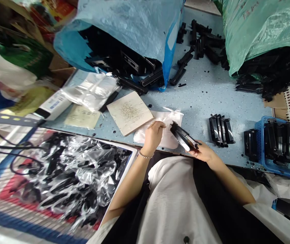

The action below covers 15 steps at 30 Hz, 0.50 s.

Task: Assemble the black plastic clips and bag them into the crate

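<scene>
My right hand [204, 151] grips a long black plastic part [184, 137] near the table's front edge, holding it tilted up to the left. My left hand [154, 135] is curled beside the part's upper end, fingertips pinched together over a white plastic bag [171, 118] lying on the table; whether a small piece sits between the fingers is too small to see. A beaded bracelet circles my left wrist. A wooden board [130, 112] with a scatter of tiny metal pieces lies just left of my left hand.
A row of finished black parts [221, 129] stands right of my hands, beside a blue basket [278, 164] holding more. A blue bag [134, 30] and a green bag [259, 27] spill black parts at the back. A bin of clear wrappers [78, 176] sits at my left.
</scene>
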Each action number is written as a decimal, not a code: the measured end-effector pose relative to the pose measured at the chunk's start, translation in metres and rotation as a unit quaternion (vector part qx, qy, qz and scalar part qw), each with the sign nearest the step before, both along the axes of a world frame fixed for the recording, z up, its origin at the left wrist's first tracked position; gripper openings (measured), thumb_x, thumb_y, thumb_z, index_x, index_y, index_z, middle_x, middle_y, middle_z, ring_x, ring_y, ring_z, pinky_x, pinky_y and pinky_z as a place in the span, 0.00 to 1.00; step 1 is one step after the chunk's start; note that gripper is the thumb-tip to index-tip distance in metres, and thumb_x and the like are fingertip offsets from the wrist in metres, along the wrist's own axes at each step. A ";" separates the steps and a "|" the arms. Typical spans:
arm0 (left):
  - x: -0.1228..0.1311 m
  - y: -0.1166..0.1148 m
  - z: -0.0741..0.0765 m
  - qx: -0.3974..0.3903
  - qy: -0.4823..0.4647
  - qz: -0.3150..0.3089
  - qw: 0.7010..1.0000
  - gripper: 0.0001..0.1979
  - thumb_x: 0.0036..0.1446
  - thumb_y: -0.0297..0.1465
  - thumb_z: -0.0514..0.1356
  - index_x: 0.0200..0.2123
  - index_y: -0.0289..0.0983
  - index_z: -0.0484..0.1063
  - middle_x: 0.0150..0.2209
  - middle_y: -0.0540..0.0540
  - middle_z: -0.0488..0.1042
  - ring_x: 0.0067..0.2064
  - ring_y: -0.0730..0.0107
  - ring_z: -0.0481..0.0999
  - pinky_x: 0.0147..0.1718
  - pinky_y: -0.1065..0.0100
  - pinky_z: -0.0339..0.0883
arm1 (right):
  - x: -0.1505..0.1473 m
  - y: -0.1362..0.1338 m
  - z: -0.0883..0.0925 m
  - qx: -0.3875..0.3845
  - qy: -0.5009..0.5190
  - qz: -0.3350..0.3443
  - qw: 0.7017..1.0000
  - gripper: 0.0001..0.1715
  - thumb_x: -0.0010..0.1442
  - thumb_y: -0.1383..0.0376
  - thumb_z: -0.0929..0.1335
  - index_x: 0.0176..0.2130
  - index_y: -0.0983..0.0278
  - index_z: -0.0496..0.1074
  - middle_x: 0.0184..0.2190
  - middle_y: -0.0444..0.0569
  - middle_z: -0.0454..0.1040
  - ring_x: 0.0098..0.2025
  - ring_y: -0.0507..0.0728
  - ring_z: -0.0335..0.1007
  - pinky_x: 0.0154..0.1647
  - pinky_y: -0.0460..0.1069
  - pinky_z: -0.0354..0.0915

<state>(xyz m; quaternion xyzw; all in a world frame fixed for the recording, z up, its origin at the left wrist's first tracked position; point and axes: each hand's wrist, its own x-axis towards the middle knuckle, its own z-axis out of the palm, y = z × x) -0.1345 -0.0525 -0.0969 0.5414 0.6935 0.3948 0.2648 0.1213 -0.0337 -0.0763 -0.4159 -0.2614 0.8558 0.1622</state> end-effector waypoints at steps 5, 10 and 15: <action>-0.007 -0.005 0.006 0.024 0.088 -0.073 0.993 0.22 0.61 0.21 0.52 0.55 0.36 0.75 0.59 0.38 0.76 0.61 0.57 0.75 0.62 0.53 0.69 | 0.004 -0.001 -0.009 -0.078 0.096 0.004 0.992 0.20 0.55 0.56 0.78 0.41 0.66 0.74 0.27 0.45 0.73 0.21 0.45 0.54 0.16 0.39 0.53; 0.010 -0.025 0.028 0.063 0.059 -0.133 0.987 0.27 0.66 0.22 0.49 0.67 0.38 0.65 0.65 0.37 0.69 0.67 0.58 0.69 0.66 0.54 0.66 | -0.023 0.002 -0.027 -0.115 0.115 0.018 0.987 0.14 0.57 0.63 0.75 0.40 0.66 0.72 0.30 0.47 0.74 0.21 0.45 0.54 0.15 0.39 0.51; 0.044 -0.051 0.044 0.119 0.016 -0.284 0.951 0.31 0.68 0.23 0.50 0.73 0.42 0.53 0.68 0.37 0.64 0.68 0.60 0.67 0.66 0.55 0.66 | -0.036 0.005 -0.006 0.176 -0.073 -0.003 0.982 0.12 0.58 0.58 0.74 0.35 0.63 0.72 0.22 0.40 0.68 0.23 0.49 0.62 0.24 0.44 0.59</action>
